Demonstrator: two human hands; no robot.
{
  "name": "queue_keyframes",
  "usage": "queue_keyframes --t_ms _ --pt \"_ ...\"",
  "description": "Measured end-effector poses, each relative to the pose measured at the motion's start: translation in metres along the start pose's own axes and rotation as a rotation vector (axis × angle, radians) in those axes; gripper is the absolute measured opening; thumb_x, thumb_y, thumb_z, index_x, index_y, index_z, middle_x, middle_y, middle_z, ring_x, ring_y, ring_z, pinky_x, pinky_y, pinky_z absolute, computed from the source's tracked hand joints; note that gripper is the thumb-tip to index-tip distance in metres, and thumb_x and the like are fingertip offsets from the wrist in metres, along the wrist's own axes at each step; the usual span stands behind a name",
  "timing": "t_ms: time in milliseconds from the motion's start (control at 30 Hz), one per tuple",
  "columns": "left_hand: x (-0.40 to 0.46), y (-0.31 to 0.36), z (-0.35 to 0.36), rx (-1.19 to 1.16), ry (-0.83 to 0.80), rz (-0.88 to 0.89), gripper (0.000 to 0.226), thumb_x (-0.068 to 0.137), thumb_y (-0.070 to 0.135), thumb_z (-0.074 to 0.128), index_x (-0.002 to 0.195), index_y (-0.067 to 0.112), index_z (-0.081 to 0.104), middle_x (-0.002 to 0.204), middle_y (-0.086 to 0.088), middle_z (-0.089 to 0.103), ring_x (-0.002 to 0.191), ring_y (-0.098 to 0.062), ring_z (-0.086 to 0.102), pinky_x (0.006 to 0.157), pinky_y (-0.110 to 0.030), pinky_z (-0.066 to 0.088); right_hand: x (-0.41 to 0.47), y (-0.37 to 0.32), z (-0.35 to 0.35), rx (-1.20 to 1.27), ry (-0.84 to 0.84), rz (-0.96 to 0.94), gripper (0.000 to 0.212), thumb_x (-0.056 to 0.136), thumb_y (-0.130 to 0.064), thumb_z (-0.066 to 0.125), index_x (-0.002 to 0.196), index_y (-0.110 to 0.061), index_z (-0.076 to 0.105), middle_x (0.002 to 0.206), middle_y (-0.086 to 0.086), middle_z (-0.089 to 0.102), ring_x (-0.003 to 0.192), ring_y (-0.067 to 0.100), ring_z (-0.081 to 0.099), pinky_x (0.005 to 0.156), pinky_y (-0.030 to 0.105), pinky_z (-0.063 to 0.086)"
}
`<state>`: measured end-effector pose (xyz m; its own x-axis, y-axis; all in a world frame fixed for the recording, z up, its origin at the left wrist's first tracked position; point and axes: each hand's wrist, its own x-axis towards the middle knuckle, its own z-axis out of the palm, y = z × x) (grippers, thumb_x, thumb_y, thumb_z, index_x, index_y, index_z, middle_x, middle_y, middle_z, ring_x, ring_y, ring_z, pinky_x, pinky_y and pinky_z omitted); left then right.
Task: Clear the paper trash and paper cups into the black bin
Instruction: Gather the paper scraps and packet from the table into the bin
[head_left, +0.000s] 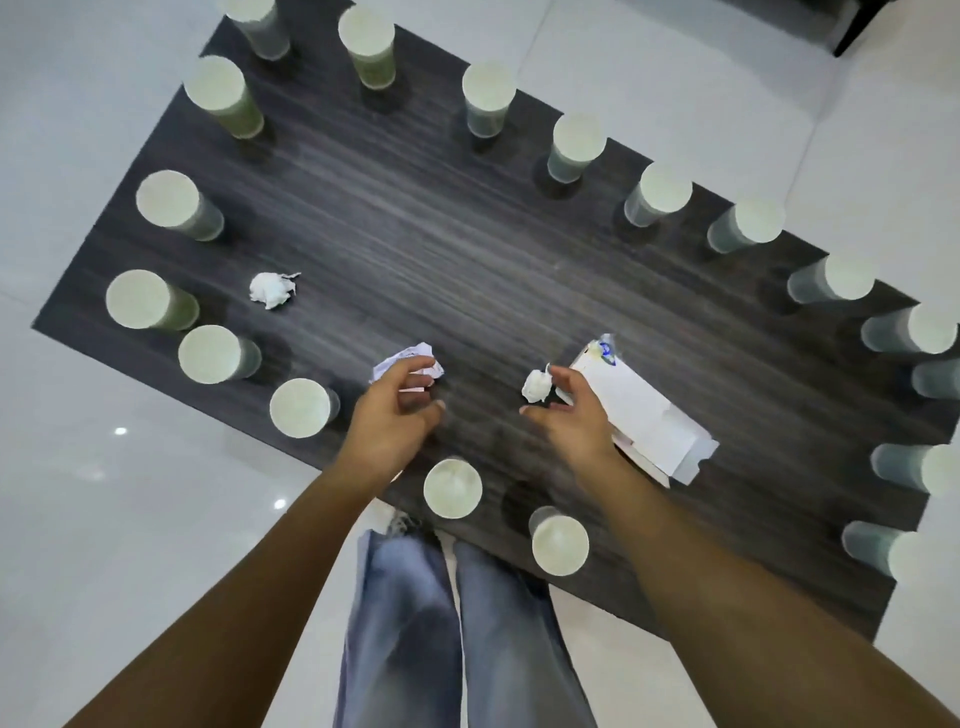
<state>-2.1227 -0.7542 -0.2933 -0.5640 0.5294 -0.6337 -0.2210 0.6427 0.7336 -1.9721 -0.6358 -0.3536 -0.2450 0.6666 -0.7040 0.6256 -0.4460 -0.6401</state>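
Paper trash lies in the middle of the dark tabletop (467, 218), and paper cups (452, 488) stand upside down all around its edge. Both hands reach over the near edge. The left hand (392, 410) has its fingers curled over a crumpled paper with blue marks (410, 358); the fingertips touch it, but I cannot tell if the grip is already closed. The right hand (569, 410) is half open, thumb and fingers spread, and its fingertips are just beside a small white paper ball (535, 385); it does not hold the ball yet. A flattened white carton (641, 410) lies partly under this hand, to the right. One more crumpled ball (272, 290) lies far to the left, near the cups there. The black bin is not in view, so nothing can be judged about the way to it.

The risk I see is in the forearms. They pass very close to the cup at the near edge and to another cup (560, 543) beside it, and these light cups can be knocked off onto the floor (104, 467) when the arms pull back. The small ball can also roll away if the fingers push it before they close. The loose paper under the left hand may slip out if it is held only at one corner.
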Motion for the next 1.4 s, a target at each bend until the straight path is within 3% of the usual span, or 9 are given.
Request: queue_keyframes --t_ms 167,300,567,767,900,1067,1167,1267,1400 --pt "0.029 -0.012 -0.009 0.041 -0.046 -0.031 0.045 0.086 -0.005 0.061 0.127 0.012 0.055 0.115 -0.004 0.061 0.101 -0.013 0.059 0.084 -0.014 0.045 0.028 0.014 0.022 -0.158 0.106 -0.009 0.061 0.075 -0.003 0.071 0.131 -0.015 0.049 0.128 0.003 0.054 0.113 0.024 0.057 0.101 0.039 0.045" --pt "0.044 -0.018 -0.014 0.077 -0.086 -0.037 0.045 0.088 0.003 0.063 0.128 0.022 0.055 0.115 0.005 0.059 0.093 0.002 0.057 0.067 0.001 0.043 0.037 0.015 0.036 -0.303 0.164 -0.076 0.059 0.077 -0.003 0.068 0.132 -0.01 0.049 0.127 0.01 0.054 0.117 0.026 0.052 0.103 0.033 0.039" --pt "0.056 -0.025 -0.021 0.03 -0.12 -0.063 0.04 0.087 0.003 0.065 0.123 0.019 0.058 0.114 0.001 0.063 0.1 -0.008 0.06 0.078 -0.009 0.046 0.035 0.017 0.056 -0.407 0.259 -0.097 0.041 0.083 0.0 0.059 0.122 -0.01 0.058 0.124 0.01 0.055 0.113 0.03 0.052 0.099 0.035 0.041" --pt "0.06 -0.02 -0.027 -0.112 -0.067 -0.116 0.031 0.086 0.002 0.064 0.106 0.024 0.06 0.101 0.003 0.065 0.088 -0.006 0.063 0.069 -0.01 0.051 0.005 -0.018 0.094 -0.116 0.067 -0.266 0.054 0.078 0.0 0.067 0.127 -0.018 0.054 0.124 0.002 0.06 0.112 0.019 0.058 0.098 0.042 0.047" --pt "0.06 -0.007 -0.034 -0.174 -0.071 -0.157 0.032 0.086 -0.001 0.063 0.112 0.018 0.059 0.099 0.003 0.065 0.088 -0.01 0.064 0.077 -0.026 0.054 -0.019 -0.036 0.113 -0.115 -0.079 -0.362 0.062 0.075 0.0 0.067 0.13 -0.025 0.051 0.127 -0.003 0.058 0.116 0.017 0.056 0.096 0.043 0.048" --pt "0.056 -0.002 -0.048 -0.198 -0.084 -0.141 0.038 0.082 -0.007 0.066 0.113 0.012 0.058 0.094 0.003 0.064 0.073 -0.001 0.064 0.054 -0.013 0.051 -0.037 -0.054 0.129 -0.19 -0.15 -0.438 0.064 0.078 0.003 0.066 0.132 -0.027 0.049 0.13 -0.004 0.054 0.119 0.015 0.053 0.097 0.038 0.049" --pt "0.057 -0.007 -0.061 -0.194 -0.06 -0.157 0.036 0.083 -0.007 0.064 0.114 0.012 0.06 0.101 -0.003 0.065 0.082 -0.011 0.065 0.056 -0.017 0.053 -0.041 -0.06 0.136 -0.209 -0.166 -0.41 0.06 0.082 -0.003 0.066 0.133 -0.027 0.047 0.132 -0.004 0.052 0.118 0.015 0.054 0.097 0.038 0.05" --pt "0.061 -0.013 -0.073 -0.178 0.029 -0.17 0.033 0.085 -0.006 0.062 0.109 0.016 0.061 0.095 0.002 0.062 0.082 -0.008 0.062 0.063 -0.02 0.054 -0.038 -0.058 0.137 -0.222 -0.169 -0.402 0.06 0.083 -0.008 0.067 0.136 -0.025 0.046 0.132 -0.002 0.051 0.115 0.015 0.055 0.097 0.038 0.049" --pt "0.066 -0.025 -0.091 -0.133 0.158 -0.172 0.031 0.084 0.002 0.067 0.102 0.028 0.062 0.088 0.017 0.057 0.077 0.001 0.055 0.048 -0.006 0.044 -0.022 -0.051 0.135 -0.374 -0.082 -0.407 0.056 0.082 -0.009 0.065 0.133 -0.025 0.047 0.132 -0.002 0.049 0.119 0.02 0.048 0.097 0.035 0.045"
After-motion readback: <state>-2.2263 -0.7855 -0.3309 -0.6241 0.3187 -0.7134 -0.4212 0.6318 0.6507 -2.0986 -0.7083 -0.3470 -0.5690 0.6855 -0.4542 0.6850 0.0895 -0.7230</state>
